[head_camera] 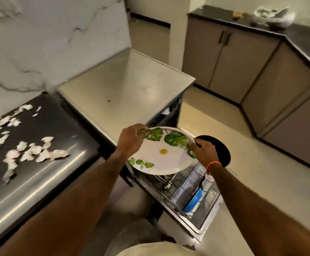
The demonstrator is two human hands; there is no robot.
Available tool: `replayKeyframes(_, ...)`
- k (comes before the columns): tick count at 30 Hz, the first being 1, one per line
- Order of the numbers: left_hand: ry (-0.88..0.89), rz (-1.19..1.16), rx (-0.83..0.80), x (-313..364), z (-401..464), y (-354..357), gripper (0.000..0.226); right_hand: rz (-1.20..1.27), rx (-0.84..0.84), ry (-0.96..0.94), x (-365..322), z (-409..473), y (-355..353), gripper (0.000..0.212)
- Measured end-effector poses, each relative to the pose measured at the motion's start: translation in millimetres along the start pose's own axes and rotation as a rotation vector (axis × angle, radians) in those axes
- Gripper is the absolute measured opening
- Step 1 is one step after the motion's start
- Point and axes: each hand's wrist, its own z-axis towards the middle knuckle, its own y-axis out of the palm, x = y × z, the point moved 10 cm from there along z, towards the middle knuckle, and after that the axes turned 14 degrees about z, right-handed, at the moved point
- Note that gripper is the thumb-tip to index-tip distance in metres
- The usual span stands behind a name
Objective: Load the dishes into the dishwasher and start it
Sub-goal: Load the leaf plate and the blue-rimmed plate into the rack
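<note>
At the bottom edge, nearest the lens, a strip of the person's pale garment (156, 250) shows, and from either side of it two bare forearms reach forward. The left hand (131, 139) has its fingers curled over the far left rim of a white plate (161, 156) printed with green leaves, a small round yellow sticker (163, 151) near its middle. The right hand (203, 151), with an orange band (213, 164) at the wrist, pinches the plate's right rim between thumb and fingers. The plate is held tilted in the air, above the open dishwasher (202, 224), whose lower rack (187, 191) is pulled out over the lowered door. In that rack a blue dish (194, 201) stands on edge between the wires, beside a steel plate (185, 189) also on edge; a metal utensil (169, 182) lies just under the white plate. Behind the right hand a dark round item (220, 150) is partly hidden, and what it is cannot be told. To the left, a dark steel desk (39, 182) carries scattered pale torn scraps (27, 150). Beyond the plate lies a lighter steel desk (124, 85) against a marbled wall (49, 37). Grey cabinets (224, 58) with a black top stand across the floor (252, 174).
</note>
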Motion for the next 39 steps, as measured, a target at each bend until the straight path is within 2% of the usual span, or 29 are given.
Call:
replayKeyframes(5,0.186,0.075,-0.226,54.5,56.4,99.4,0.025,-0.089,0.093,0.127,63.7,9.9,-45.2,0.019)
replayKeyframes(12,0.431,0.167,-0.43,97.9,105.8,237.3,0.03,-0.148,0.138,0.261,144.4,38.7,-68.0,0.027)
replayKeyframes(15,0.521,0.163,-0.477,109.6,122.1,294.5,0.033,-0.19,0.236,0.275,176.8,55.3,-82.3,0.027)
replayKeyframes(22,0.604,0.107,-0.511,155.3,173.6,395.3,0.034,-0.306,0.365,0.335,249.0,99.4,-126.7,0.029)
replayKeyframes(27,0.654,0.096,-0.567,176.7,194.6,453.9,0.035,-0.265,0.484,0.317,287.7,125.2,-154.4,0.028)
replayKeyframes(33,0.653,0.094,-0.621,159.6,203.1,513.1,0.036,-0.218,0.478,0.379,344.5,139.5,-150.2,0.029)
replayKeyframes(39,0.622,0.154,-0.659,127.6,198.7,546.8,0.036,-0.21,0.374,0.495,395.9,141.2,-116.8,0.03)
